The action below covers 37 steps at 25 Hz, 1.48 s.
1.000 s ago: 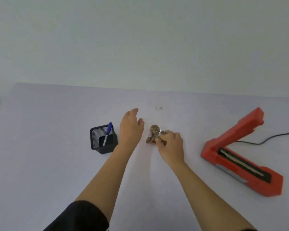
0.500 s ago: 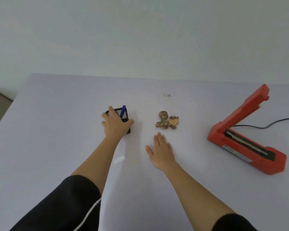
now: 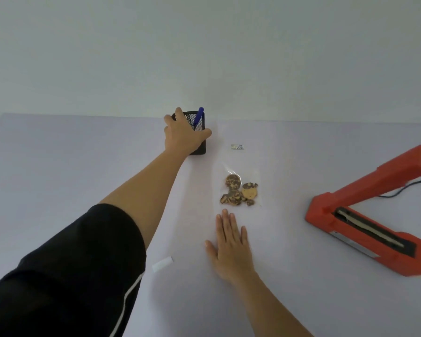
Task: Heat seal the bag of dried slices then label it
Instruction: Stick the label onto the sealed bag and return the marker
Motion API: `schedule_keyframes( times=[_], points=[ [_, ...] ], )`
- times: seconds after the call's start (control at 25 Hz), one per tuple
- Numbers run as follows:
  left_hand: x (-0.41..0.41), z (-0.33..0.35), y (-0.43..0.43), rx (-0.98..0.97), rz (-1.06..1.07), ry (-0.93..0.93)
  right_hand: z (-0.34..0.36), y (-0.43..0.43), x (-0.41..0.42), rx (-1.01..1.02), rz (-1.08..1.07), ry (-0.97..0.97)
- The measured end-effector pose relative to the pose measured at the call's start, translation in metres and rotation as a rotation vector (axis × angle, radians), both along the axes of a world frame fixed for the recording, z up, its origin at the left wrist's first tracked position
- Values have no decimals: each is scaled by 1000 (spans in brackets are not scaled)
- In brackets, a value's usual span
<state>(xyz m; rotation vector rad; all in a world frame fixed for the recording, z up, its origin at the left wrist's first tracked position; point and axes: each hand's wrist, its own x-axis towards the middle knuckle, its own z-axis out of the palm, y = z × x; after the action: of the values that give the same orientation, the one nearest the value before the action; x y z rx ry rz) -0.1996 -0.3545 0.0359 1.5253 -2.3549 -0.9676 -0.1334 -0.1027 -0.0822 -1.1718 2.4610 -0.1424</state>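
A clear bag of brown dried slices (image 3: 238, 189) lies flat on the white table (image 3: 58, 178), with a small printed label (image 3: 237, 147) near its far end. My right hand (image 3: 231, 246) rests flat on the table just in front of the bag, fingers together, holding nothing. My left hand (image 3: 182, 135) is stretched far forward and grips the black mesh pen holder (image 3: 198, 132), which holds a blue pen (image 3: 198, 116). The red heat sealer (image 3: 372, 215) stands at the right with its arm raised.
A small white slip (image 3: 162, 263) lies on the table near my left elbow. The sealer's black cable (image 3: 408, 188) runs off to the right. The table's far edge meets a plain wall just behind the pen holder.
My left hand has pushed the pen holder farther away toward the table's back edge. My right hand has let go of the bag and now lies flat in front of it.
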Motion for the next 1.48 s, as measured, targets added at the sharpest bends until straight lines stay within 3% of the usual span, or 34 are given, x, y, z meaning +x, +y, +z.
schedule_keyframes(
  times=[0.56,0.76,0.92,1.12,1.32,1.48],
  points=[
    [-54,-14,-24,-98,-15,69,-10,4,2,-137,2,78],
    [5,-5,18,-166,20,330,-1,4,1,-60,19,52],
    [118,-37,74,-97,-179,141,3,4,-3,-16,62,-15],
    [240,-66,128,39,-145,-52,3,5,2,2,65,18],
    [260,-83,156,27,-211,-129,4,2,3,42,65,9],
    [247,-81,162,64,-91,-108,8,1,3,57,55,1]
  ],
)
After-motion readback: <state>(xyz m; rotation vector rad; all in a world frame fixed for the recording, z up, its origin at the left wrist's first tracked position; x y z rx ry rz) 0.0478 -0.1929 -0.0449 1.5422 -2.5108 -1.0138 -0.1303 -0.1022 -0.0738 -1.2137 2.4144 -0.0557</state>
